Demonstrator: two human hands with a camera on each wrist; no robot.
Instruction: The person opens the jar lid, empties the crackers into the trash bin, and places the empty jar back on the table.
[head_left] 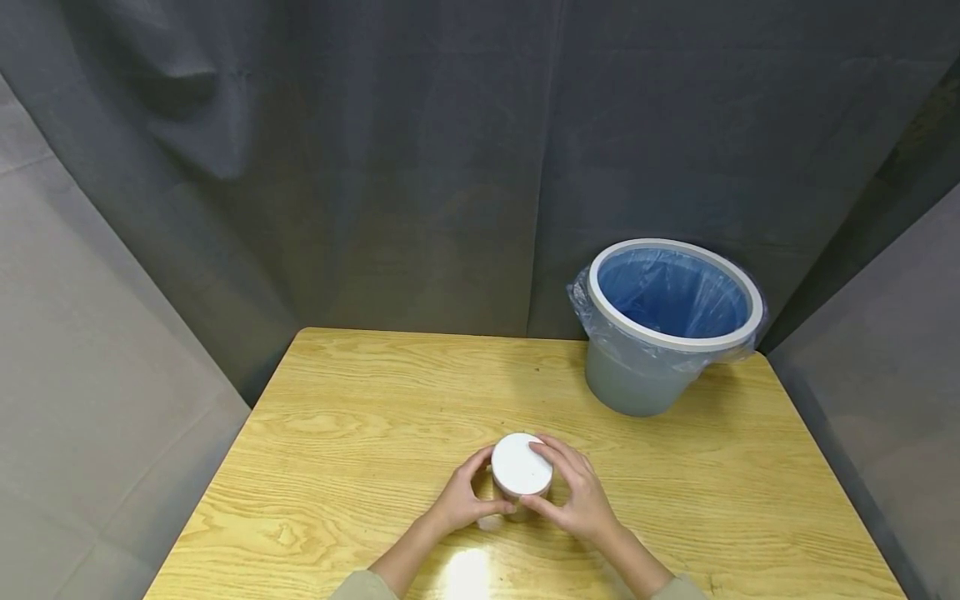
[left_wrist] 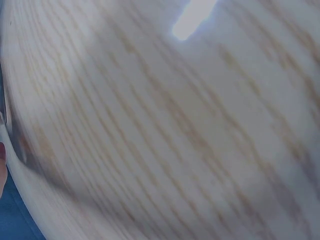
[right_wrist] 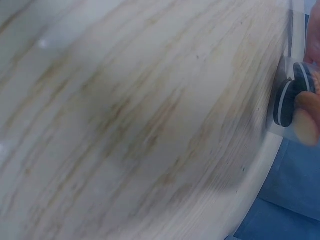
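A clear jar with a round white lid (head_left: 521, 467) stands near the front middle of the wooden table. My left hand (head_left: 459, 498) grips the jar's left side, thumb in front and fingers behind. From the right, my right hand (head_left: 583, 498) holds the lid, with fingertips over its top and the thumb at its front edge. Through the clear wall, the right wrist view shows dark sandwich cookies (right_wrist: 286, 104) with a pale layer, beside a thumb or fingertip (right_wrist: 306, 125). Only a sliver of a fingertip (left_wrist: 2, 167) enters the left wrist view.
A bin (head_left: 637, 383) with a white rim and a blue-looking plastic liner stands at the table's back right corner. Dark cloth (head_left: 420, 167) hangs behind the table (head_left: 337, 433), and grey panels flank both sides. Light glares off the tabletop near the front.
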